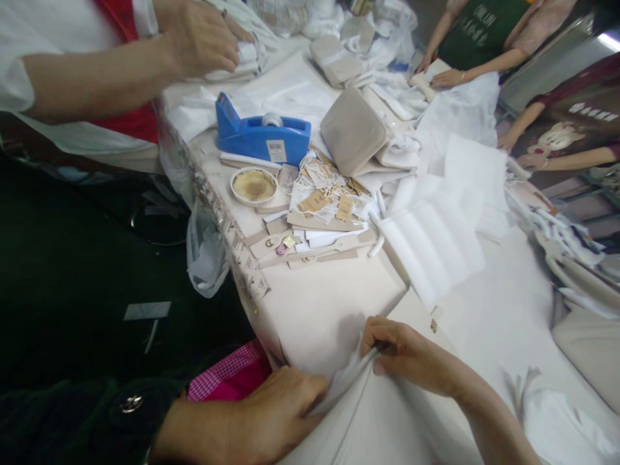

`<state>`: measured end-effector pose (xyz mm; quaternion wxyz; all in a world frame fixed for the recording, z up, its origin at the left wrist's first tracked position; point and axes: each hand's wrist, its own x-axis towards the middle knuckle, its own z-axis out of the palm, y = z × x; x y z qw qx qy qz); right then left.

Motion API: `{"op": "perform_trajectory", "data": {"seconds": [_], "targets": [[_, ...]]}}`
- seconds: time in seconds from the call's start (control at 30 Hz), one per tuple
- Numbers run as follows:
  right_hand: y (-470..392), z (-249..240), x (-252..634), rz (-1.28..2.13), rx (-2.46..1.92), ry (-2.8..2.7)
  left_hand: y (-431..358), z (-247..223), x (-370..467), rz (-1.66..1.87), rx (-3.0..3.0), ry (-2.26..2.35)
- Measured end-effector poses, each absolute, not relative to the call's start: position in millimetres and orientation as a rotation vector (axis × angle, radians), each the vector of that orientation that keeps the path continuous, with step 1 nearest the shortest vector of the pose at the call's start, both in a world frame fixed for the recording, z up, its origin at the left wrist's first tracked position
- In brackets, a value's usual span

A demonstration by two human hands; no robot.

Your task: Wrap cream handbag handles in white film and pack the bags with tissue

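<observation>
In the lower middle, a cream leather-like bag (368, 423) with a stitched seam lies between my hands. My left hand (276, 410), at the end of a dark sleeve, is closed on the near part of the bag's edge. Farther along the same edge, my right hand (407, 355) pinches it between thumb and fingers. White lining or sheet material shows between the two hands; the bag's inside is hidden. Just beyond my right hand is a small metal fitting (433, 325) on a cream panel.
Beyond my hands are hang tags (322, 194), leather straps (324, 248), a round dish (254, 186) and a blue tape dispenser (264, 135). White padding (431, 239) lies to the right. Co-workers' hands (198, 39) handle items around the table (334, 284).
</observation>
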<state>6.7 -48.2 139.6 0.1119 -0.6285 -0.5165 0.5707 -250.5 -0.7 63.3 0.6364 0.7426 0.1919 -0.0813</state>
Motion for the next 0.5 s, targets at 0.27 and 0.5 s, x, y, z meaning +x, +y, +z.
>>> {"op": "perform_trajectory", "data": {"seconds": [0.27,0.5], "targets": [[-81,141,-8,1.113,-2.099,-1.498,19,76,-249,-0.239,1.647,0.471],[-119,130,-23,0.625,-2.272,-1.324,27,112,-179,-0.039,1.717,0.393]]}}
